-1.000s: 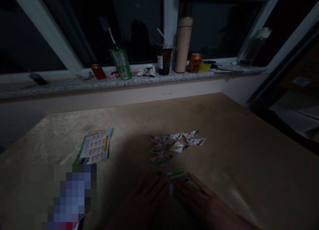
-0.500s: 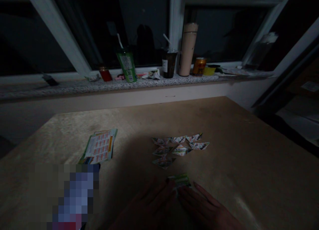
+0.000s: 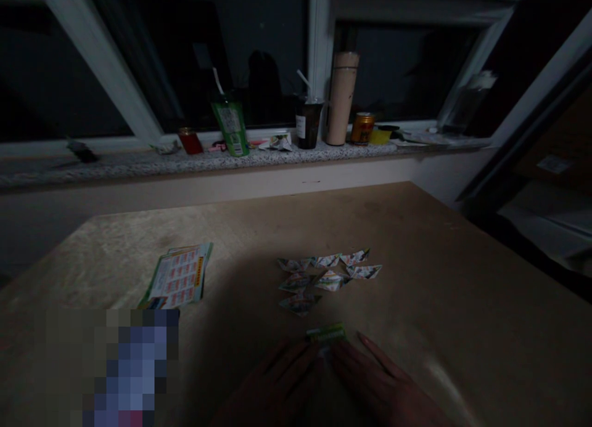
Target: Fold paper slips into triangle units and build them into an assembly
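Note:
A small green folded paper strip [image 3: 326,333] lies on the tan tabletop close in front of me. My left hand [image 3: 282,371] rests at its left lower edge, fingers stretched out and lying flat. From the right, my right hand [image 3: 370,374] touches the same paper with straight fingers, its thumb side dark in shadow. The paper's lower part is hidden under the fingertips. Just beyond it sit several folded paper pieces [image 3: 330,280] with pointed ends, in loose rows. To the left is a stack of printed flyers [image 3: 178,276].
A blurred-out blue object [image 3: 134,359] lies at the front left. Along the granite windowsill [image 3: 272,159] stand a green drink cup [image 3: 234,128], a dark cup [image 3: 308,125], a pink thermos [image 3: 343,100], an orange can [image 3: 363,129] and a red jar [image 3: 190,142]. The light is dim.
The view has shifted slightly, so the table items appear a little lower and further left. Both hands stay at the green paper, with little visible movement.

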`<action>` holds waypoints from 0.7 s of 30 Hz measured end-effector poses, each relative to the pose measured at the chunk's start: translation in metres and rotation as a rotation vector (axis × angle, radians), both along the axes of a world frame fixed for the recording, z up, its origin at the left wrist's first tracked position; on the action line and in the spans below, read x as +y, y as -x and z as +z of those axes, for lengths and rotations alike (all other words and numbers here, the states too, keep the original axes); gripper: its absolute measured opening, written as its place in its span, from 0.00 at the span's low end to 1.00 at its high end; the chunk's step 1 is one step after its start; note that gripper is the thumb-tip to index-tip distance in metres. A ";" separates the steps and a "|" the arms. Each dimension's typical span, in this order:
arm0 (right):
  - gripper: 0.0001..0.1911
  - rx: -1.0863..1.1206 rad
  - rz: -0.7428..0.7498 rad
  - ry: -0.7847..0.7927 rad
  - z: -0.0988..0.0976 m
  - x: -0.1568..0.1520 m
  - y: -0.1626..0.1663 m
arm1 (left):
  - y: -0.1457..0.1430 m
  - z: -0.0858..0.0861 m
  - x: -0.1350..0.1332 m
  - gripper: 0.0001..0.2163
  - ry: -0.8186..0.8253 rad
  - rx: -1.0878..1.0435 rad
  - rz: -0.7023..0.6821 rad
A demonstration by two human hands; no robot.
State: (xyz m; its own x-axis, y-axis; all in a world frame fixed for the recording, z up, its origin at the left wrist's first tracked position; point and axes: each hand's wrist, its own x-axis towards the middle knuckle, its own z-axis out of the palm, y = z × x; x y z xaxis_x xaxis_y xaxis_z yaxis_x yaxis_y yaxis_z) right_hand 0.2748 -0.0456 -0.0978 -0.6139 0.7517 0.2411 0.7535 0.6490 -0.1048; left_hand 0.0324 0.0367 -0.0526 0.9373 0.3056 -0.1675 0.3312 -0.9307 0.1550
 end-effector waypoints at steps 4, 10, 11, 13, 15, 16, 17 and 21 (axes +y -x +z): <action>0.30 -0.012 0.007 0.028 -0.003 -0.002 0.000 | -0.001 -0.001 0.003 0.30 0.069 -0.022 -0.008; 0.34 0.046 0.016 0.153 0.005 -0.002 -0.001 | -0.002 0.000 0.004 0.32 0.145 -0.034 0.047; 0.35 0.068 0.022 0.182 0.008 -0.002 -0.001 | -0.003 0.001 0.004 0.31 0.158 -0.026 0.049; 0.39 0.067 -0.032 0.284 0.016 -0.002 -0.001 | -0.005 0.004 0.004 0.31 0.183 -0.005 0.052; 0.43 0.091 -0.070 0.326 0.023 -0.002 -0.001 | -0.006 0.006 0.004 0.32 0.199 0.023 0.042; 0.45 0.090 -0.081 0.353 0.026 -0.001 -0.001 | -0.006 0.006 0.005 0.33 0.199 0.030 0.041; 0.46 0.092 -0.080 0.368 0.027 -0.001 0.000 | -0.006 0.006 0.005 0.34 0.198 0.028 0.040; 0.47 0.071 -0.067 0.407 0.032 0.000 0.001 | -0.005 0.003 0.004 0.35 0.187 -0.027 0.035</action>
State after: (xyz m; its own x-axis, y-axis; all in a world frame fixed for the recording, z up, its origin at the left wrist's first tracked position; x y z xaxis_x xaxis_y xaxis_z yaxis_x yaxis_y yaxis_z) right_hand 0.2740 -0.0455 -0.0658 -0.5528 0.8322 -0.0439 0.7744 0.4935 -0.3959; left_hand 0.0371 0.0408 -0.0491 0.9316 0.3039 -0.1994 0.3561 -0.8729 0.3335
